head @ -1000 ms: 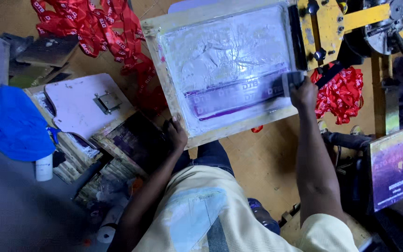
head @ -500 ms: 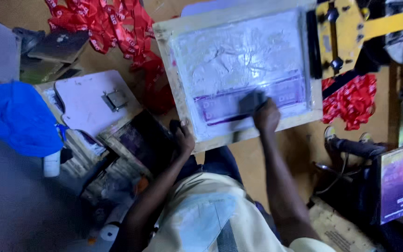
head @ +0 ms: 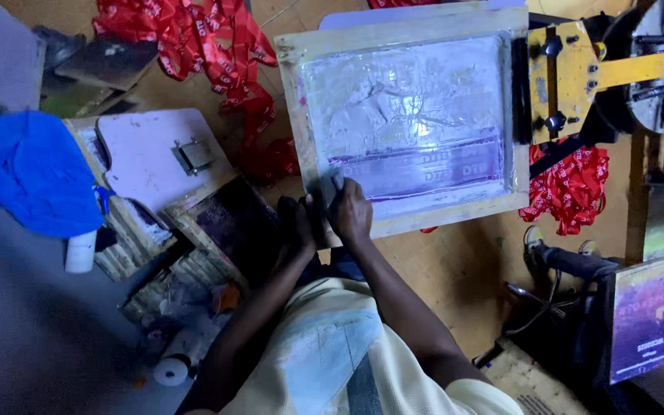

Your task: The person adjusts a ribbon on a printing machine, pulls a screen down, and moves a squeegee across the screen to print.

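Wooden-framed printing screen (head: 413, 123) with a squeegee (head: 332, 188) at its near-left corner.
The screen lay flat, its silvery mesh streaked with a purple band; the small grey squeegee stood on the mesh.

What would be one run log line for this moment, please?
left hand: holding frame edge | right hand: squeegee at screen's near-left corner | printing screen: flat on press | red lanyards: beside press

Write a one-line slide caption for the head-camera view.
Both hands, left hand and right hand, at the near left corner of a wooden-framed printing screen, red lanyards heaped beside.
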